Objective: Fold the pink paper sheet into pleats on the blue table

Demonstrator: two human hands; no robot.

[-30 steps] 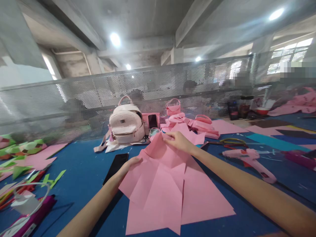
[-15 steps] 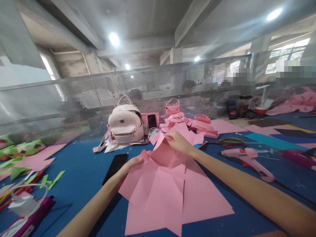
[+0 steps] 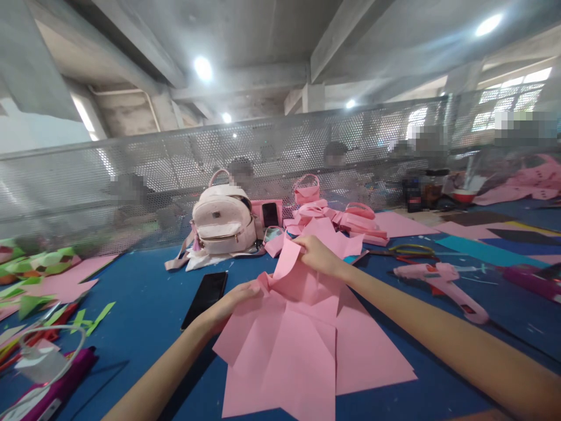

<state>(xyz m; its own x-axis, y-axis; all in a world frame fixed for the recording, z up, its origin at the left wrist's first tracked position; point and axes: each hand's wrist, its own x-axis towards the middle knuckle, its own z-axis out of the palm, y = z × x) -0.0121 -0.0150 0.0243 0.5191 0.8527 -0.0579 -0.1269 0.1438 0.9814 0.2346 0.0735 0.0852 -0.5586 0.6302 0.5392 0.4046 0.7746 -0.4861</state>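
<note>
A large piece of pink paper [image 3: 289, 351], creased and folded at its upper end, hangs between my hands over the blue table [image 3: 149, 304]. My left hand [image 3: 241, 295] grips its left side near the folds. Higher up, my right hand [image 3: 313, 254] pinches a raised flap of the paper. Beneath the held piece, another pink sheet [image 3: 368, 356] shows at the right. Just left of my left hand lies a black phone [image 3: 205, 298].
A white backpack [image 3: 225, 219] and pink paper bags [image 3: 357, 222] stand at the back, before a perforated metal screen. To the right lie a pink glue gun [image 3: 447, 283] and scissors [image 3: 407, 252]. Green scraps and a purple power strip [image 3: 65, 386] are at left.
My left hand has shifted slightly right with the paper's left side. The held paper has swung a little to the right. My right hand has hardly moved.
</note>
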